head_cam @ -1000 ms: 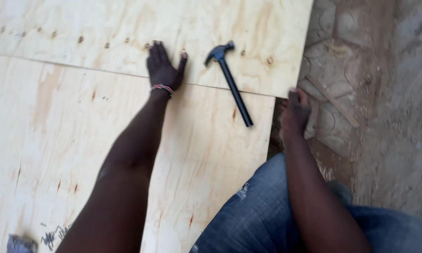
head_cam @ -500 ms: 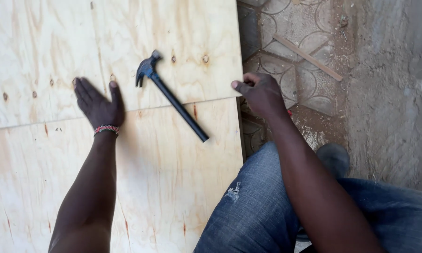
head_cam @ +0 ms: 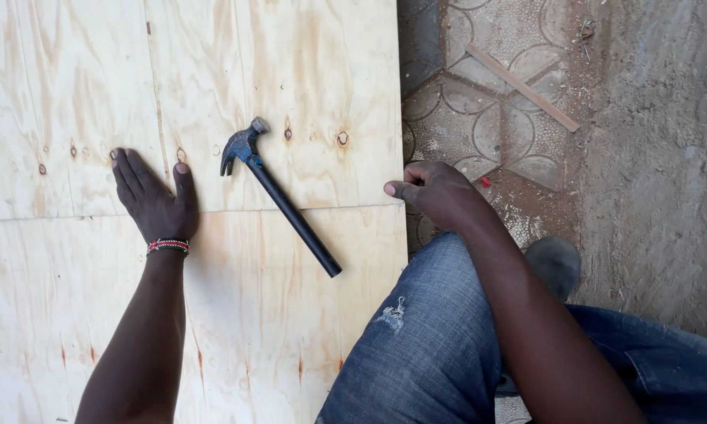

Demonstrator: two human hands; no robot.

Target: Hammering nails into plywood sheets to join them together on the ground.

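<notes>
- Your left hand (head_cam: pixel 156 202) lies flat on the upper plywood sheet (head_cam: pixel 314 71), fingers spread, empty.
- Your right hand (head_cam: pixel 440 192) curls at that sheet's right edge, thumb touching; grip unclear.
- The black claw hammer (head_cam: pixel 279 196) lies diagonally across the seam between both hands, untouched.

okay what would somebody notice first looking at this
A black claw hammer lies slantwise on the pale plywood sheets, touched by neither hand. The left hand presses flat beside it, while the right hand curls at the plywood's right edge, above a denim-clad knee.
</notes>
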